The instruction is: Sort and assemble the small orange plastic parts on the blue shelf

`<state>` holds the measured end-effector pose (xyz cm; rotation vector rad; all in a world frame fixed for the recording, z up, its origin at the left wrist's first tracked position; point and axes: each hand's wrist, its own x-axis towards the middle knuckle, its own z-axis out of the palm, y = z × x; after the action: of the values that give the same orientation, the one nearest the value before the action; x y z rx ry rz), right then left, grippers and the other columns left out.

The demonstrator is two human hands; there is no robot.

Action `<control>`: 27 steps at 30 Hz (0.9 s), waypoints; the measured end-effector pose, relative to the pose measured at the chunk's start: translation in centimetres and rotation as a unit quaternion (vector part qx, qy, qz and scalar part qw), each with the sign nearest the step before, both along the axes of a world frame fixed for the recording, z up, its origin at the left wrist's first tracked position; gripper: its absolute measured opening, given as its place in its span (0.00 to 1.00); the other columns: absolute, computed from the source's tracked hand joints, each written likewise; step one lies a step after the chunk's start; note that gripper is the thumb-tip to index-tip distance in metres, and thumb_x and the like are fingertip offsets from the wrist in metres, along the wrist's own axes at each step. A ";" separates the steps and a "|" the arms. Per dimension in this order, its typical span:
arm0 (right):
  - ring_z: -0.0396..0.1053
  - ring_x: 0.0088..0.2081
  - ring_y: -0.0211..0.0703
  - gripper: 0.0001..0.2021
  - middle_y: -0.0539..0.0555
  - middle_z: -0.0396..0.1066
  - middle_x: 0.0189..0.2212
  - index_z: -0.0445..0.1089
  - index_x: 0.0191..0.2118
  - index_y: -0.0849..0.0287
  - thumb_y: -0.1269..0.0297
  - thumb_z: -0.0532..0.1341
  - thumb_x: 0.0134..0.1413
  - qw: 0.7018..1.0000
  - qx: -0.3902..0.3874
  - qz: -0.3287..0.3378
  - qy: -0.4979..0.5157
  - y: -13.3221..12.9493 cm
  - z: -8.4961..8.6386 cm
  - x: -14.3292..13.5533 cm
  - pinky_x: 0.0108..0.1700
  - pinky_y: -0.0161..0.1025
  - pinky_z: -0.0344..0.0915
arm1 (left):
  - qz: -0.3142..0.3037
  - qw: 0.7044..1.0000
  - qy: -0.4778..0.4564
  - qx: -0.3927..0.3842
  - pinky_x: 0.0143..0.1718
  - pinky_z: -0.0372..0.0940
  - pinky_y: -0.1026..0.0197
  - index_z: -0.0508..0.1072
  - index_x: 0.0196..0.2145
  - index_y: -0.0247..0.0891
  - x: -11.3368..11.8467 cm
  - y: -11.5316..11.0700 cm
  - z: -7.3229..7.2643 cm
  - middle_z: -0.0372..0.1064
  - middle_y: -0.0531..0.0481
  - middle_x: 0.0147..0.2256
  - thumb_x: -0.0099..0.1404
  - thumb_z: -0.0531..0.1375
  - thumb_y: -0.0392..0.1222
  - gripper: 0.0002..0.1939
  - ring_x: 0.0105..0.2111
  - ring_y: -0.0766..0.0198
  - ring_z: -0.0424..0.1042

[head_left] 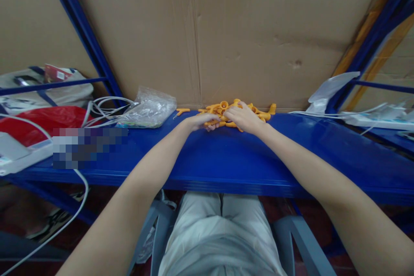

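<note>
A heap of orange-yellow plastic pieces (223, 105) lies at the back of the blue shelf, against the cardboard. Some are branched, and some have round cup-like ends. My left hand (202, 120) is closed at the heap's near left side, with an orange plastic piece (221, 124) at its fingers. Over the heap's middle, my right hand (244, 117) curls its fingers down among the pieces; its fingertips are partly hidden, so what they grip cannot be made out. One branched orange piece (183, 111) lies apart to the left.
Left of the heap are a clear plastic bag (152, 108), white cables (106, 105), a red bag (42, 120) and a white power strip (29, 155). Another power strip (378, 120) lies right. Blue posts (87, 30) and cardboard (233, 30) bound the shelf (226, 159).
</note>
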<state>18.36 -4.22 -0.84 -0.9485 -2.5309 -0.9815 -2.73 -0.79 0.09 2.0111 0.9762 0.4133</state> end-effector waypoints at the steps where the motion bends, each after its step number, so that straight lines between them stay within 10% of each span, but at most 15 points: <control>1: 0.67 0.45 0.52 0.17 0.60 0.77 0.41 0.72 0.44 0.58 0.71 0.45 0.72 1.000 0.002 0.001 -0.002 0.0 0.0 -0.1 0.49 0.48 0.52 | -0.013 1.000 -0.001 -0.007 0.21 0.58 0.60 0.65 0.21 0.40 -0.3 0.0 0.1 0.56 0.53 0.17 0.66 0.55 0.48 0.17 0.16 0.68 0.54; 11: 0.66 0.47 0.51 0.16 0.60 0.76 0.45 0.71 0.48 0.57 0.71 0.46 0.72 0.998 0.052 -0.013 0.019 -0.1 0.7 0.0 0.55 0.50 0.52 | -0.035 0.988 -0.094 -0.117 0.24 0.65 0.63 0.66 0.23 0.38 -0.9 1.3 0.2 0.53 0.57 0.16 0.65 0.59 0.50 0.17 0.14 0.73 0.53; 16: 0.66 0.49 0.54 0.15 0.63 0.74 0.47 0.69 0.51 0.59 0.73 0.48 0.68 0.987 0.069 -0.086 0.120 1.5 0.9 3.8 0.56 0.53 0.54 | 0.048 0.966 -0.141 -0.213 0.20 0.61 0.67 0.67 0.23 0.37 -2.1 1.9 0.0 0.53 0.56 0.14 0.66 0.57 0.42 0.14 0.12 0.73 0.52; 27: 0.70 0.50 0.61 0.16 0.68 0.70 0.50 0.67 0.54 0.60 0.67 0.51 0.64 0.844 -0.019 -0.339 0.416 2.5 -1.1 13.8 0.53 0.57 0.63 | 0.284 0.900 -0.298 -0.142 0.14 0.52 0.70 0.65 0.25 0.38 -2.9 3.4 -0.6 0.53 0.58 0.12 0.69 0.52 0.40 0.13 0.11 0.72 0.51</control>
<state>32.20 -1.68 -1.93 -1.8475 -1.4903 -0.4584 -5.63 2.65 -0.52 1.1849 1.1232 1.0643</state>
